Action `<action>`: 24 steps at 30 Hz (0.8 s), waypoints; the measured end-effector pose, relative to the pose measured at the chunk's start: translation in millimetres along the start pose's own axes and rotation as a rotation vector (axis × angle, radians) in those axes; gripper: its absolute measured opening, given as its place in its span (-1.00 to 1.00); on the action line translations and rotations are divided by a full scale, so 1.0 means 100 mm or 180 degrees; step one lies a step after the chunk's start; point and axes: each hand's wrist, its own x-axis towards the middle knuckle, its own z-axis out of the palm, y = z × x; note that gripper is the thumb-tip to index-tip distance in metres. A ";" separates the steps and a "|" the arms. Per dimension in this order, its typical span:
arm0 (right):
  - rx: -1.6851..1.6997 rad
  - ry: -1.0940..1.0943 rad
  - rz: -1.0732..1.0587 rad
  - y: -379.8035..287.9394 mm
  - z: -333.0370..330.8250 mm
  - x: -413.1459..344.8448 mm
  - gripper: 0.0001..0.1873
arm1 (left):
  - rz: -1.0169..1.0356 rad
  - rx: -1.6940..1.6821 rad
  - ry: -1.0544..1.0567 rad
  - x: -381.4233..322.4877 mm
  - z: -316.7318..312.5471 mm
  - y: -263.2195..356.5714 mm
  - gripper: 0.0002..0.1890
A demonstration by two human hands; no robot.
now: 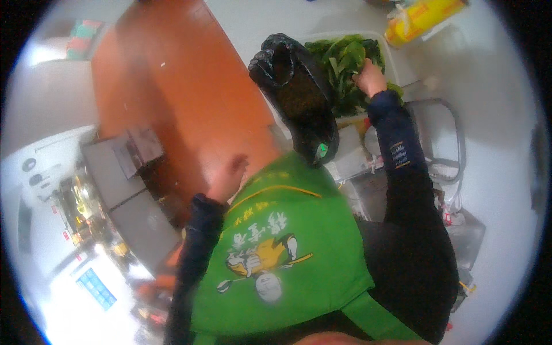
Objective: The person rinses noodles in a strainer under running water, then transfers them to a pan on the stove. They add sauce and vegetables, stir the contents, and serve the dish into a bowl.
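Leafy greens (340, 73) fill a pale rectangular plastic tub (391, 56) at the upper right. My right hand (371, 77) is on them, its fingers closed around some leaves. My left hand (230, 177) hangs low over the orange-brown floor, beside the green apron (284, 241); it is blurred, its fingers loosely curled, with nothing visible in it. Between my hands stands what looks like a black plastic bag (297, 99), its mouth bunched and dark inside, with a small bright green spot near its lower end.
A yellow cylindrical roll (422, 19) lies beyond the tub. Right of my right forearm is a grey looped frame (459, 138). Grey boxes (142, 224) stand at the lower left, near a cluttered, brightly lit counter (86, 207). The orange-brown floor (189, 77) runs up the upper left.
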 end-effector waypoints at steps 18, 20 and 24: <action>0.0902 0.0996 -0.0961 -0.06 -0.86 -0.35 -0.57 | -0.0568 -0.0688 0.0727 -0.61 0.11 -0.98 -0.75; 0.0329 0.1149 -0.0731 -0.01 -0.89 -0.25 -0.49 | -0.0748 -0.0933 0.0869 -0.79 0.19 -1.37 -0.74; 0.1229 0.1755 -0.0962 0.16 -1.20 0.02 -0.38 | -0.1529 -0.0633 0.1157 -1.39 0.61 -2.39 -0.68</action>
